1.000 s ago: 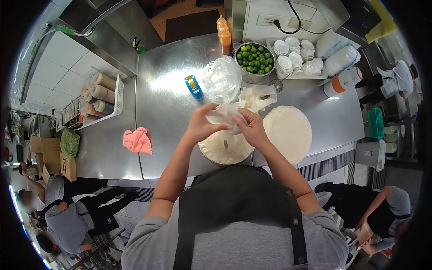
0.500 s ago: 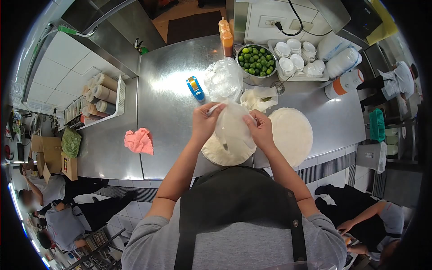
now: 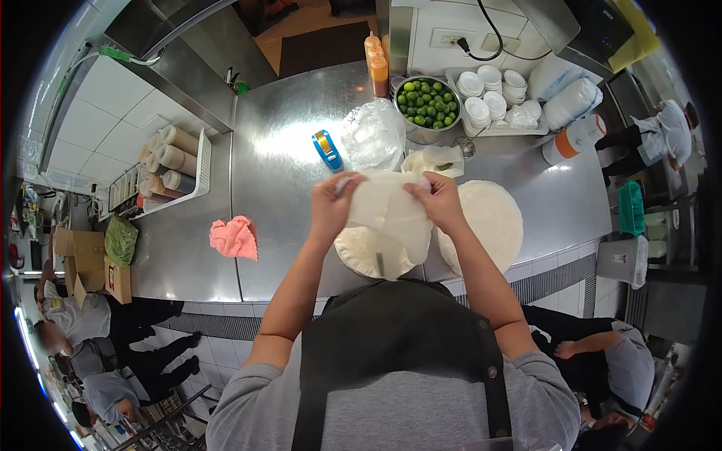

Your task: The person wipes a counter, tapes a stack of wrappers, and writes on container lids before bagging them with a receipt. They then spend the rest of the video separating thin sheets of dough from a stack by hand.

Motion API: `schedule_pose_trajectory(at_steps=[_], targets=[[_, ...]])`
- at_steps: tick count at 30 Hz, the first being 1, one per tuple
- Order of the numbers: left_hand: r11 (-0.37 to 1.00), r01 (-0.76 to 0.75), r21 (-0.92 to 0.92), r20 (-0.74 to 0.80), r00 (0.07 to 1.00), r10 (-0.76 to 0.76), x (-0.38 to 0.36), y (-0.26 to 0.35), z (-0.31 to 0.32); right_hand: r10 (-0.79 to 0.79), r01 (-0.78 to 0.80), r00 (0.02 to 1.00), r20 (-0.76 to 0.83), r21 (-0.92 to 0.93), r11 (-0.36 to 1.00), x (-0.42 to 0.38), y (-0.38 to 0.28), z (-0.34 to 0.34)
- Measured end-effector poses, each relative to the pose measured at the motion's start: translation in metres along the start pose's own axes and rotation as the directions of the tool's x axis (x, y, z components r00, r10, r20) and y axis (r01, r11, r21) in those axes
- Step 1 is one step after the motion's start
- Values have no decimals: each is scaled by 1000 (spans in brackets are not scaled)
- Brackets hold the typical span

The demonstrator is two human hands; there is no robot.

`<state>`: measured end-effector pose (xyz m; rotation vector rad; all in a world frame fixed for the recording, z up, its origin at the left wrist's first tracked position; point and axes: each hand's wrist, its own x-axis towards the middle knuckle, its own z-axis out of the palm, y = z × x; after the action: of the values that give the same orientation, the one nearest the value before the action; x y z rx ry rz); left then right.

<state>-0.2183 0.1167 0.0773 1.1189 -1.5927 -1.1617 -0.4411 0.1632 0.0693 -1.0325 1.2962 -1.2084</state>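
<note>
A thin, whitish translucent sheet or bag hangs between my two hands, blurred by motion. My left hand pinches its upper left edge, and my right hand grips its upper right edge. Below it lies a pale round stack, partly covered by the sheet. To the right is a larger pale disc flat on the counter. Just beyond my hands sit an open white wrapper with something green on it and a clear plastic bag. A blue tape dispenser stands beside the bag.
On the steel counter are a pink cloth, a bowl of limes, sauce bottles, a tray of white cups and a basket of bottles. Co-workers stand at lower left, lower right and far right.
The sheet has been spread wider and flatter between my hands. My left hand has shifted slightly left, my right hand slightly right. Co-workers at the lower left and right have changed posture.
</note>
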Motion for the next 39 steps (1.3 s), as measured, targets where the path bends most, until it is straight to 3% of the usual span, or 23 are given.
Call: schedule_pose_trajectory(at_steps=[2, 3, 7, 9, 10, 12, 13, 15, 16, 18, 19, 23, 25, 26, 28, 32, 35, 37, 38, 39], targets=[[989, 134, -61, -196, 970, -144, 3, -4, -8, -1, 3, 999, -46, 45, 999, 1, 14, -5], [981, 190, -48, -222, 955, -196, 1, 0, -7, 4, 1, 997, -82, 57, 998, -2, 15, -4], [999, 12, -34, -165, 986, -18, 3, -13, 3, -48, 61, 994, -96, 140, 988, -11, 8, 6], [957, 245, -154, 63, 969, -238, 4, -8, 6, -50, 53, 998, -45, 69, 996, -12, 7, 2], [958, 244, -153, 64, 969, -237, 5, -5, 8, -49, 49, 999, 9, -3, 999, -13, 6, 1], [948, 312, 59, 312, 897, -314, 5, 1, 16, -75, 75, 997, 18, -8, 997, -14, 1, 5], [948, 312, 59, 308, 898, -314, 2, -3, 24, -101, 102, 994, 29, -12, 995, -15, -3, 7], [939, 85, 333, 285, 940, -186, -4, -20, 39, -114, 115, 993, 41, -18, 993, -19, -14, 12], [939, 85, 333, 282, 941, -185, -2, -26, 42, -124, 125, 991, 47, -24, 992, -20, -16, 13], [930, 365, 39, 454, 823, -342, 4, -40, 48, -124, 127, 988, 96, -18, 992, -19, -11, 5], [852, 480, -210, 526, 790, -315, 4, -48, 52, -124, 127, 982, 143, -12, 992, -19, -9, 0], [825, 478, -302, 561, 789, -252, 5, -32, 59, -45, 31, 960, 278, 53, 998, -26, -14, -20], [879, 473, -65, 614, 713, -338, 12, -1, 58, -62, 26, 947, 315, 116, 993, -28, -17, -27], [879, 472, -67, 613, 714, -338, 14, -13, 64, -62, 27, 947, 316, 115, 993, -29, -18, -29], [928, 354, 114, 450, 815, -366, 17, -35, 74, -66, 42, 983, 174, 140, 989, -30, -21, -33], [948, 292, 128, 371, 872, -318, 12, -17, 70, -60, 38, 995, 81, 253, 967, -35, -34, -36], [943, 332, 16, 390, 867, -311, 10, -21, 72, -65, 55, 997, 44, 198, 979, -33, -35, -35], [848, 472, -242, 531, 796, -291, 9, -27, 73, -128, 130, 989, -80, 27, 991, -24, -18, -37], [848, 472, -242, 534, 794, -290, 8, -27, 73, -128, 130, 988, -83, 26, 991, -20, -9, -40], [841, 477, -257, 527, 798, -292, 8, -20, 72, -220, 203, 963, -153, -120, 972, -16, -5, -40]])
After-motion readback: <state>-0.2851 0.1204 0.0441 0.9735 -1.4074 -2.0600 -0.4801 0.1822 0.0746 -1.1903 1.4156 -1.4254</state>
